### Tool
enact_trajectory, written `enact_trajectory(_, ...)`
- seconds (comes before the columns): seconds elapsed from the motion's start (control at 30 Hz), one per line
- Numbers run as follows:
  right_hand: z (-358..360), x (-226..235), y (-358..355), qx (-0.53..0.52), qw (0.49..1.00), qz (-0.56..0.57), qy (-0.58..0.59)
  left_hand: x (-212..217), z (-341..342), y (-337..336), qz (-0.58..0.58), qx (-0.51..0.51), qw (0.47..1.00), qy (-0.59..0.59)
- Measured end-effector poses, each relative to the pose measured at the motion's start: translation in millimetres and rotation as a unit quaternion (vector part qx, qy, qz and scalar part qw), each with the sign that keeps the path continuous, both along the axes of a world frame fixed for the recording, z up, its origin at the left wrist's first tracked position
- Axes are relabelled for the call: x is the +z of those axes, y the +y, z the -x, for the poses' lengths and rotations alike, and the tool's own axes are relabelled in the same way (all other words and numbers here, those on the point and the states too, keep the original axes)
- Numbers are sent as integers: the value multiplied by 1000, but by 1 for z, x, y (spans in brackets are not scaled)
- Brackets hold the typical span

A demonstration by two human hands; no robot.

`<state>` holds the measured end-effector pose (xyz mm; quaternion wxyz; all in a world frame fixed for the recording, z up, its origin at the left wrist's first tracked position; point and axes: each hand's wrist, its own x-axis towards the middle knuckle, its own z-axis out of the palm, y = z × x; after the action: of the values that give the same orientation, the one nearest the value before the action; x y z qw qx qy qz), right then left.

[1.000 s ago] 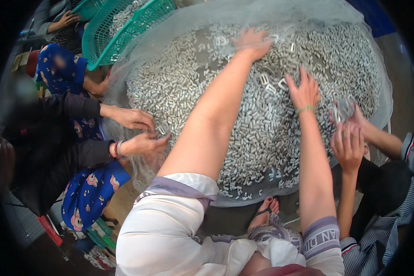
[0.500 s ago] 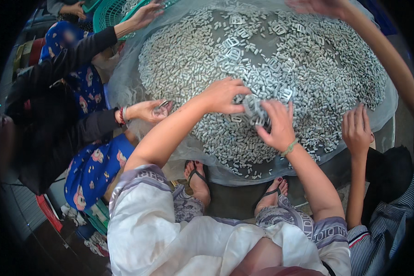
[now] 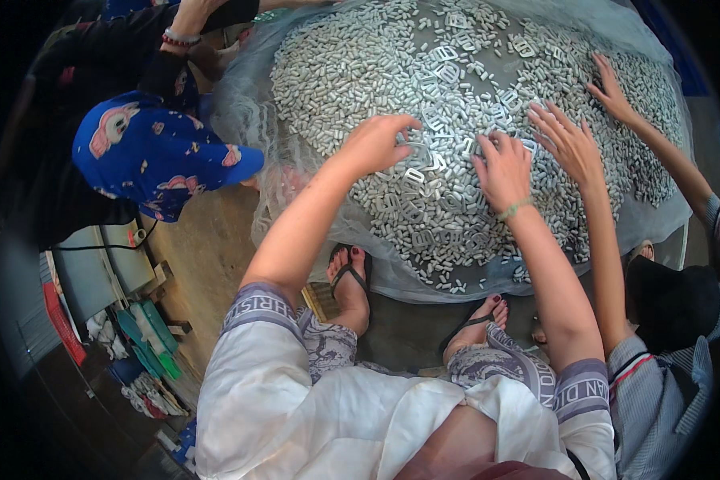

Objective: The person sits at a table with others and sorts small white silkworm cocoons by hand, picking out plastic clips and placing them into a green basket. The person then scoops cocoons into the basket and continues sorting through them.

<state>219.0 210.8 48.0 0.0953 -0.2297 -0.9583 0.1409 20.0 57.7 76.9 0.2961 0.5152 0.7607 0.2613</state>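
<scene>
"Where's that loose buckle (image 3: 414, 175)?"

"On the heap of grey pellets (image 3: 320, 96), between the hands, just bodyward of the left fingertips, its long side lying roughly crosswise."

"So the left hand (image 3: 374, 146) is nearer?"

"Yes; the right hand (image 3: 506, 170) is farther off."

"And the fingers?"

"Bent on both; I can't tell how far they're open, or whether they grip anything."

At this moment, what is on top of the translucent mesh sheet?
On the mesh sheet lie many small grey pieces and scattered slotted buckles. What sits directly beneath the wearer's left hand and right hand is covered.
</scene>
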Motion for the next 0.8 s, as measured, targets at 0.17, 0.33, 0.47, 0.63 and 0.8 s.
enact_trajectory(0.17,18,3,9,-7,997,-5,-81,-16,-11,-4,28,-19,995,89)
enact_trajectory(0.33,-9,1,20,9,995,58,76,-14,-9,-10,103,-33,987,116)
enact_trajectory(0.47,-33,-7,34,-167,877,394,219,-8,-11,-5,73,6,986,150)
enact_trajectory(0.63,-62,-26,56,-310,750,531,243,-49,-23,41,-47,112,980,160)
enact_trajectory(0.8,-55,-47,76,-281,917,277,64,-53,-35,60,4,125,986,109)
